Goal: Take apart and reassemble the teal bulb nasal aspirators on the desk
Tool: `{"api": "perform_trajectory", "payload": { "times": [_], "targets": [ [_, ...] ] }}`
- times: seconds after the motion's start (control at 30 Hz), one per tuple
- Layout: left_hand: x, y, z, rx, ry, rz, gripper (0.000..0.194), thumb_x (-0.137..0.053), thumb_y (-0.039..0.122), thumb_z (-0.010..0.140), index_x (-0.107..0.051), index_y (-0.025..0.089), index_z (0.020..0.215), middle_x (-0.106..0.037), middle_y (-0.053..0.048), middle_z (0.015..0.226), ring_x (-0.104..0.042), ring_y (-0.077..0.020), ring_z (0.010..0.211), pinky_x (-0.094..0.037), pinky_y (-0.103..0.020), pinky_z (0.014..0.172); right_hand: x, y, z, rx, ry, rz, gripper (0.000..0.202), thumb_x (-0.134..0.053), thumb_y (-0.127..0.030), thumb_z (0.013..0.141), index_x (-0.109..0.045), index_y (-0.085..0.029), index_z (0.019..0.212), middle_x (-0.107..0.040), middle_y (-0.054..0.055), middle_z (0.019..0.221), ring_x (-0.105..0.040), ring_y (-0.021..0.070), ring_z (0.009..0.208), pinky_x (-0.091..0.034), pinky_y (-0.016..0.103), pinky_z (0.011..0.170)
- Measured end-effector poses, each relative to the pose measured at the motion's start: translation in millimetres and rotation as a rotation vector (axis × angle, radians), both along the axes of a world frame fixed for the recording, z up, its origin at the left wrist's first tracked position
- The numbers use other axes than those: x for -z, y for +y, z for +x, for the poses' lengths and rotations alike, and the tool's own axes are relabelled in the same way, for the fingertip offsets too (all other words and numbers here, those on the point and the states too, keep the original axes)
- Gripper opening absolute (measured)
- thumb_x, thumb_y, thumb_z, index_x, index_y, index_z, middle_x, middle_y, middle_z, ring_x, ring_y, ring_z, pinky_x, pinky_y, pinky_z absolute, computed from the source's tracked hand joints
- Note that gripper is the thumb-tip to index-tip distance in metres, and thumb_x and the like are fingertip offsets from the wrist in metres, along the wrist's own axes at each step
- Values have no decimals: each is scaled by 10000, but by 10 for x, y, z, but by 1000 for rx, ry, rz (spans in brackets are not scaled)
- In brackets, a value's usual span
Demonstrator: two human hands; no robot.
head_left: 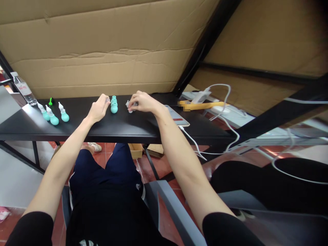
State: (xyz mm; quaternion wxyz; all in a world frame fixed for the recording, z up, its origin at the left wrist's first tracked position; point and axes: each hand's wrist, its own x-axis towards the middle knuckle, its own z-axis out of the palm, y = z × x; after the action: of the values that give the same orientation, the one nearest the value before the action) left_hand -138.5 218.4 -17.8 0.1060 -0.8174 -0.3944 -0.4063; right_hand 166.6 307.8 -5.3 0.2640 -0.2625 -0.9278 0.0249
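Observation:
My left hand (98, 108) is closed, with a small piece of something translucent (108, 99) showing at its fingertips. Just right of it, teal squeeze bulbs (114, 107) without tips stand in a short row on the black table. My right hand (141, 101) has thumb and fingers pinched low over a few small translucent tips (127, 103), apparently gripping one of them; the fingers partly cover these pieces. Farther left are three teal bulbs fitted with clear pointed tips, one of them a tipped bulb (65, 116) standing slightly apart from the other two.
A water bottle (24, 89) leans at the table's left end, near a small bright green item (50, 101). On the right lie a tablet (176, 117) with a white cable (192, 140) and a yellow-orange object (202, 105). Cardboard (102, 51) walls the back; a black post slants at right.

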Motion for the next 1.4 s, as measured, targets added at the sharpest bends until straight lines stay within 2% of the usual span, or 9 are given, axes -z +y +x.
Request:
{"api": "perform_trajectory", "payload": {
  "times": [0.27,0.5,0.63,0.77,0.97,1.07,1.2,1.3,1.4],
  "targets": [
    [-10,-28,56,-25,149,-14,431,-382,522,1207,-655,193,1264,-737,-162,1189,-739,-277,1044,-465,-308,705,-97,-250,-74,16,222,41,298,-779,-549,985,-873,-286,879,-788,119,999,-641,343,1006,-506,539,981],
    [-30,-93,82,3,249,15,348,-410,377,1200,-689,209,1323,-773,-134,1221,-752,-238,1022,-447,-266,677,-132,-487,-344,-89,290,-26,352,-768,-630,976,-845,-290,927,-821,68,949,-639,288,904,-513,467,922],
    [-28,-109,89,1,252,54,391,-411,411,1198,-700,224,1383,-753,-154,1289,-758,-243,1036,-480,-270,658,-104,-527,-433,-111,296,-72,383,-789,-666,943,-841,-290,998,-827,63,941,-658,277,861,-511,440,881],
    [-16,-97,67,-23,255,79,400,-458,452,1183,-727,270,1416,-700,-161,1372,-714,-175,815,-487,-271,607,-84,-548,-465,-143,317,-102,444,-784,-699,928,-823,-279,1068,-824,68,958,-692,274,851,-515,419,861],
    [24,-84,100,-26,255,108,371,-479,430,1170,-728,271,1394,-709,-137,1256,-711,-168,784,-520,-275,625,-66,-591,-554,-138,323,-96,557,-760,-787,897,-777,-250,1043,-800,60,931,-673,255,824,-508,390,848],
    [33,-92,127,-6,249,95,391,-527,461,1154,-666,267,1463,-716,-131,1270,-747,-206,878,-547,-289,670,-78,-631,-569,-130,333,-91,484,-701,-722,955,-768,-245,1002,-784,52,902,-667,242,804,-505,381,836],
    [23,-85,117,65,115,43,530,-634,502,1086,-536,242,1537,-696,-138,1311,-743,-246,1001,-589,-334,774,-131,-648,-475,-59,436,-48,344,-680,-574,962,-784,-256,1047,-784,51,911,-659,246,799,-518,395,843],
    [10,-64,82,179,21,-3,492,-585,396,1047,-493,235,1503,-681,-133,1268,-717,-263,1052,-604,-400,907,-168,-609,-342,71,488,26,240,-674,-449,923,-774,-255,1022,-765,55,894,-649,260,810,-529,418,865],
    [-6,-51,58,286,-22,-26,398,-528,248,962,-520,237,1360,-657,-125,1212,-707,-262,1023,-595,-459,976,-179,-541,-212,164,521,30,273,-654,-370,914,-761,-256,1137,-737,46,879,-625,261,778,-529,431,848]
  ]
}}
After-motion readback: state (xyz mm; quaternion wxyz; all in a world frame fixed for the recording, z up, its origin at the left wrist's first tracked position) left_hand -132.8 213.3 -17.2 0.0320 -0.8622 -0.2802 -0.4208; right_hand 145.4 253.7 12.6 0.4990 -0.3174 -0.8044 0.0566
